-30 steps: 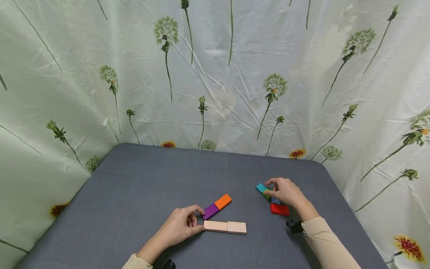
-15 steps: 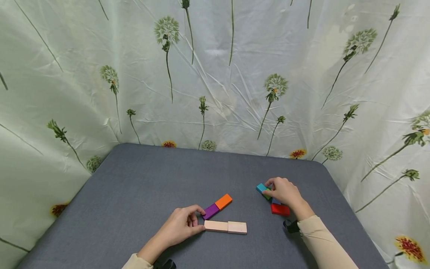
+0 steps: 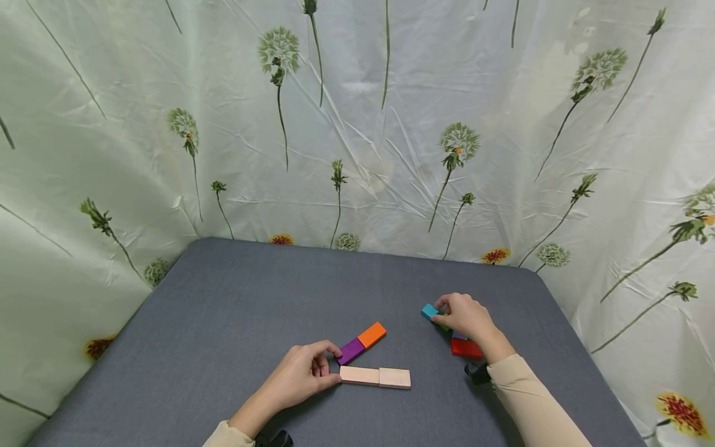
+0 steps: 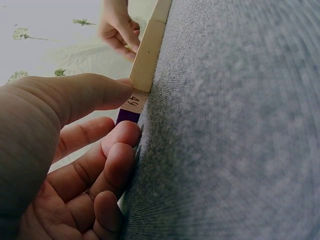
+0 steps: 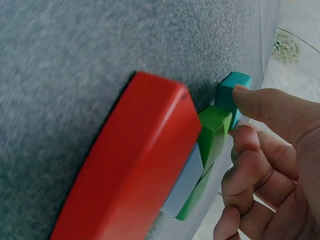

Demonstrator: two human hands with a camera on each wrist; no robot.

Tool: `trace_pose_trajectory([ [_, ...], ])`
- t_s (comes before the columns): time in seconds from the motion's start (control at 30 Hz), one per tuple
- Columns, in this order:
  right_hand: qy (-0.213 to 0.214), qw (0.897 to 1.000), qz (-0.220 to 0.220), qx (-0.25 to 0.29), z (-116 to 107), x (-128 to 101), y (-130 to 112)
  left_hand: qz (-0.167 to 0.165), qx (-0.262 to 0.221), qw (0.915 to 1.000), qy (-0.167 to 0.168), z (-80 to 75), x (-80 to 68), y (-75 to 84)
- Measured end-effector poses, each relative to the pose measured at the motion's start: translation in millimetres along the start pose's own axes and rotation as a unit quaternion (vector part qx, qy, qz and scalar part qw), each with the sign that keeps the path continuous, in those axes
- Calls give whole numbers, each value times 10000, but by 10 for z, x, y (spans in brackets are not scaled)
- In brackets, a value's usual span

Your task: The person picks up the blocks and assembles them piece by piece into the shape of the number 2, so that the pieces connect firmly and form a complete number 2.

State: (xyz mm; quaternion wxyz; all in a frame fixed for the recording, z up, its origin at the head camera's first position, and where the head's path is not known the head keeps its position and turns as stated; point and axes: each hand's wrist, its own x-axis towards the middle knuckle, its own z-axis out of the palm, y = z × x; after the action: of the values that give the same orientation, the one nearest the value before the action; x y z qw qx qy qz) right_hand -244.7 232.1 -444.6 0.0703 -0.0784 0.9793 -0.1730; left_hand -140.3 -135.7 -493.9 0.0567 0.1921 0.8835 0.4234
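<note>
My left hand (image 3: 298,372) holds the near corner where two short rows of flat blocks meet. Its thumb is at the end of a plain wooden block (image 3: 359,375), its index finger at the purple block (image 3: 350,352). In the left wrist view, "49" is marked on a wooden end face (image 4: 133,101). Farther right, my right hand (image 3: 468,318) pinches a teal block (image 5: 227,95) between thumb and fingers. Beside the teal block are a green block (image 5: 214,122), a blue-grey block (image 5: 184,182) and a red block (image 5: 130,160); the hand partly hides this group in the head view.
An orange block (image 3: 372,335) continues the purple one's row, and a second plain wooden block (image 3: 394,378) continues the wooden row. All lie on a grey cloth-covered table (image 3: 268,292). A flower-printed curtain (image 3: 380,155) hangs behind the table's far edge.
My right hand has shifted slightly left with the teal block, drawing it out a little from the green block. The left hand has stayed in place.
</note>
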Motion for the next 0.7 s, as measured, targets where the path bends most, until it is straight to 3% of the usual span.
trace_pose_trajectory([
  [0.7, -54, 9999, -97, -26, 68, 131, -171, 68, -22, 10000, -9, 3, 6, -15],
])
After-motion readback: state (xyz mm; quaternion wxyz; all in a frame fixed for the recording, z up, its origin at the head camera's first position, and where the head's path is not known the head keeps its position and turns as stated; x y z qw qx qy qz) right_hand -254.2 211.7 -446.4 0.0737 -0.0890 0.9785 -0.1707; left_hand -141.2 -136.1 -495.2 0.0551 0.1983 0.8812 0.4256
